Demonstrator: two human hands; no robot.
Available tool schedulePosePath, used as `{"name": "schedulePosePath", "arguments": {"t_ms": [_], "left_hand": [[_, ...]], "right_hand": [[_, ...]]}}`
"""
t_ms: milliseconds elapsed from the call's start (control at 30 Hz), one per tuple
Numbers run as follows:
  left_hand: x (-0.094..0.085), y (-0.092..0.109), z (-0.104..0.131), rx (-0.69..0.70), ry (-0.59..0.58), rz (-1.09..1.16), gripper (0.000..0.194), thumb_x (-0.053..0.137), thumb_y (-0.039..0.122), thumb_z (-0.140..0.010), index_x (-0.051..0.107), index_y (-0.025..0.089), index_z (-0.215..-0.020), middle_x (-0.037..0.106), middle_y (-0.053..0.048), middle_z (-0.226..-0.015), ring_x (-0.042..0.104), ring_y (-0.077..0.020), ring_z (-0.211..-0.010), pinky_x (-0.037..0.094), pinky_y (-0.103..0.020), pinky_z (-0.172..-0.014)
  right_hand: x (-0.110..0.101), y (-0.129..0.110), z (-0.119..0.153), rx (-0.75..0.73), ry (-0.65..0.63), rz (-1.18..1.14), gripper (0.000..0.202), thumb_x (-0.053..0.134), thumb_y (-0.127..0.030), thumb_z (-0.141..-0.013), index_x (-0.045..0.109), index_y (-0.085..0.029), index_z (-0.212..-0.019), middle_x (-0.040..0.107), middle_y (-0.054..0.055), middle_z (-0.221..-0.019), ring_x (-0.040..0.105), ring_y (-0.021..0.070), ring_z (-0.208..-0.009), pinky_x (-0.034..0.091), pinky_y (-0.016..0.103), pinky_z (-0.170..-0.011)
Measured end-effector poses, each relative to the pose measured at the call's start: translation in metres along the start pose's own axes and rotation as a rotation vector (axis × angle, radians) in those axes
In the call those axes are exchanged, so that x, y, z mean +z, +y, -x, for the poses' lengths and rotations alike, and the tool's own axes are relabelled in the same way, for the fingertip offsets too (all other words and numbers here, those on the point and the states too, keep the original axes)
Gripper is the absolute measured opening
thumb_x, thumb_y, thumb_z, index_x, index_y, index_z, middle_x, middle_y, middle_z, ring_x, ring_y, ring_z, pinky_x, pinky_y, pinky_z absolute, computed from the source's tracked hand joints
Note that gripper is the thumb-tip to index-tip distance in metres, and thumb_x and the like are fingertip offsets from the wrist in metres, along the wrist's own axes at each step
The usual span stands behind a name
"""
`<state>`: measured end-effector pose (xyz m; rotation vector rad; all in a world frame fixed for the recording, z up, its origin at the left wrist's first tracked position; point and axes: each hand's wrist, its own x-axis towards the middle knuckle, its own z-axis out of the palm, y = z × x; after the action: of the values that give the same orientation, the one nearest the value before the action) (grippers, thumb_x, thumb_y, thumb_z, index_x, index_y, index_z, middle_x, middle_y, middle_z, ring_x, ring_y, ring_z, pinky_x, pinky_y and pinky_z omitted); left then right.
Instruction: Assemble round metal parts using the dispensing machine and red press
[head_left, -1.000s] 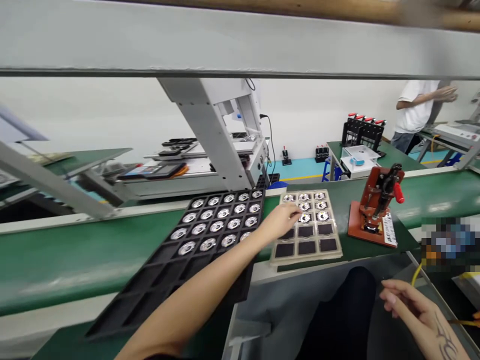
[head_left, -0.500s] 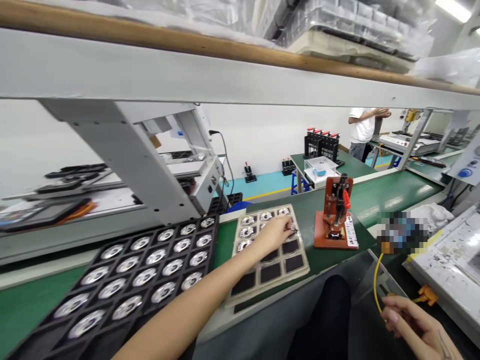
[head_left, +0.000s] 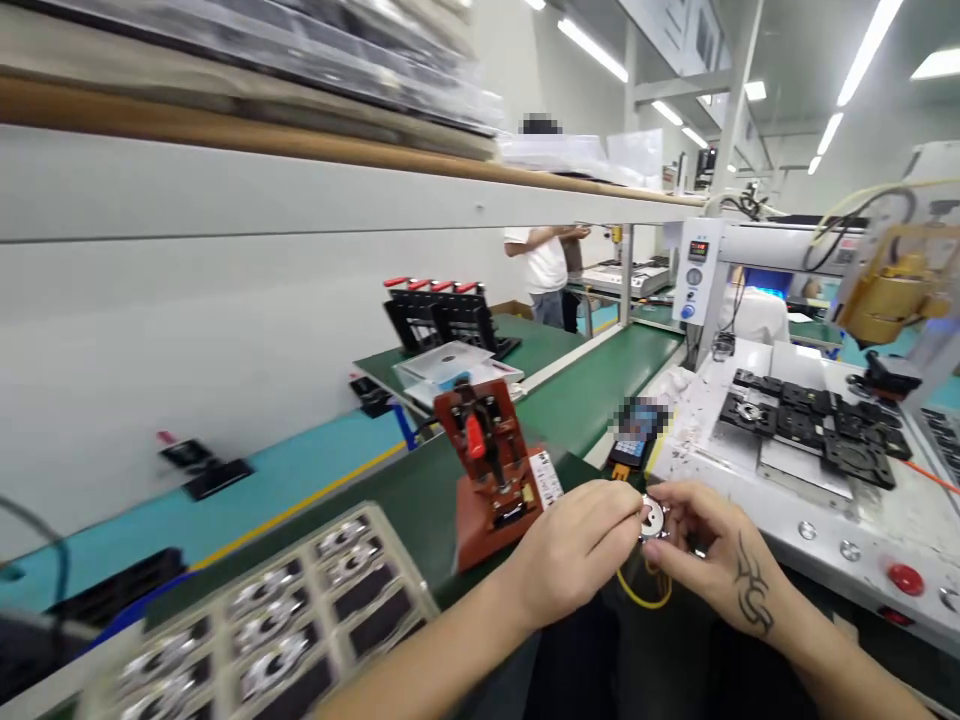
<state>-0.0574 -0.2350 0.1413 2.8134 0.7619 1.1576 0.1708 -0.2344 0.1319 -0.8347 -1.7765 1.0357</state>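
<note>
A small round silver metal part (head_left: 653, 518) with a hole and little side tabs is between my two hands. My right hand (head_left: 705, 535) grips it by thumb and forefinger. Pinched together, the fingers of my left hand (head_left: 585, 550) meet the part's left edge, and their tips are partly hidden. Just behind my left hand stands a brown toggle-clamp fixture (head_left: 487, 465) with a red handle. The pale compartment tray (head_left: 360, 655) at lower left holds several similar metal parts, while some of its dark cells show no part.
To the right is a white machine (head_left: 757, 510) with black fixtures, a red button and a hanging yellow-brown head. A handheld device (head_left: 637, 440) with a yellow cable lies beside it. Black clamps (head_left: 442, 315) stand on a green table behind. A person (head_left: 546, 265) stands farther back. A shelf beam (head_left: 300, 195) crosses above.
The view has swung right. My left hand has left the tray and come to my right hand. The round metal part now shows between them, and the black tray is out of view.
</note>
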Motion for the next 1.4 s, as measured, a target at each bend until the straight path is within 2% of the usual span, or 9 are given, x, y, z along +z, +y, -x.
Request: {"name": "schedulePosePath", "arguments": {"t_ms": [200,300,433,500,667,867,1067,1167,1400], "left_hand": [[0.043,-0.009,-0.041,0.025,-0.094,0.126,0.034,0.042,0.024,-0.115,0.076,0.02,-0.112,0.079,-0.015,-0.108,0.076,-0.029,-0.102,0.062,-0.045,-0.097],[0.062,-0.018,-0.07,0.049,-0.165,0.184,0.028,0.048,0.02,-0.113,0.068,0.022,-0.133,0.075,-0.015,-0.131,0.073,-0.0297,-0.12,0.059,-0.045,-0.106],[0.084,-0.058,-0.127,-0.194,-0.211,0.297,0.063,0.068,0.031,-0.103,0.043,0.021,-0.16,0.053,-0.019,-0.163,0.054,-0.0339,-0.149,0.045,-0.052,-0.126],[0.096,-0.087,-0.161,-0.273,-0.256,0.291,0.066,0.072,0.034,-0.1,0.047,0.018,-0.158,0.052,-0.022,-0.164,0.05,-0.0374,-0.152,0.038,-0.056,-0.129],[0.125,-0.136,-0.219,-0.306,-0.472,0.317,0.059,0.085,0.043,-0.085,0.07,0.019,-0.137,0.067,-0.018,-0.151,0.064,-0.0397,-0.14,0.05,-0.049,-0.119],[0.135,-0.15,-0.233,-0.292,-0.574,0.342,0.039,0.087,0.046,-0.08,0.08,0.025,-0.112,0.076,-0.008,-0.137,0.07,-0.0349,-0.13,0.055,-0.04,-0.108],[0.143,-0.148,-0.242,-0.262,-0.575,0.349,0.027,0.086,0.037,-0.09,0.076,0.017,-0.105,0.076,-0.01,-0.129,0.071,-0.0295,-0.121,0.055,-0.05,-0.108],[0.14,-0.145,-0.24,-0.294,-0.501,0.352,0.025,0.084,0.035,-0.092,0.075,0.016,-0.106,0.077,-0.008,-0.119,0.072,-0.0284,-0.113,0.057,-0.051,-0.104],[0.107,-0.137,-0.219,-0.407,-0.152,0.428,0.038,0.074,0.041,-0.088,0.07,0.021,-0.12,0.074,-0.01,-0.131,0.07,-0.0308,-0.118,0.054,-0.047,-0.106]], "right_hand": [[-0.041,0.016,0.014,0.063,0.119,0.088,0.036,0.086,-0.032,-0.087,0.075,-0.022,-0.119,0.064,-0.003,-0.08,0.059,0.0154,-0.066,0.053,0.03,-0.064],[-0.071,0.025,0.022,0.128,0.2,0.19,0.034,0.086,-0.029,-0.084,0.075,-0.022,-0.115,0.062,-0.005,-0.075,0.058,0.0155,-0.065,0.05,0.03,-0.063],[-0.119,0.03,0.028,0.182,0.343,0.328,0.034,0.085,-0.031,-0.081,0.073,-0.019,-0.111,0.054,-0.007,-0.066,0.051,0.0149,-0.059,0.045,0.03,-0.06],[-0.14,0.026,0.027,0.201,0.416,0.382,0.034,0.084,-0.034,-0.082,0.072,-0.018,-0.11,0.053,-0.007,-0.066,0.05,0.0151,-0.059,0.044,0.03,-0.06],[-0.171,0.007,0.031,0.208,0.531,0.502,0.035,0.082,-0.043,-0.086,0.072,-0.021,-0.111,0.056,-0.005,-0.07,0.055,0.0184,-0.064,0.045,0.031,-0.061],[-0.196,0.005,0.041,0.224,0.56,0.576,0.042,0.08,-0.052,-0.087,0.072,-0.022,-0.115,0.056,-0.005,-0.07,0.054,0.0192,-0.065,0.046,0.033,-0.063],[-0.207,0.018,-0.006,0.207,0.444,0.655,0.038,0.074,-0.05,-0.087,0.07,-0.019,-0.108,0.054,-0.005,-0.071,0.053,0.018,-0.063,0.044,0.031,-0.059],[-0.206,0.031,-0.031,0.173,0.397,0.701,0.034,0.075,-0.047,-0.084,0.07,-0.019,-0.103,0.058,-0.002,-0.076,0.054,0.0184,-0.066,0.045,0.031,-0.061],[-0.199,0.058,-0.085,0.153,0.23,0.818,0.025,0.084,-0.033,-0.077,0.078,-0.019,-0.096,0.069,0.004,-0.094,0.066,0.0248,-0.09,0.052,0.034,-0.082]]}}
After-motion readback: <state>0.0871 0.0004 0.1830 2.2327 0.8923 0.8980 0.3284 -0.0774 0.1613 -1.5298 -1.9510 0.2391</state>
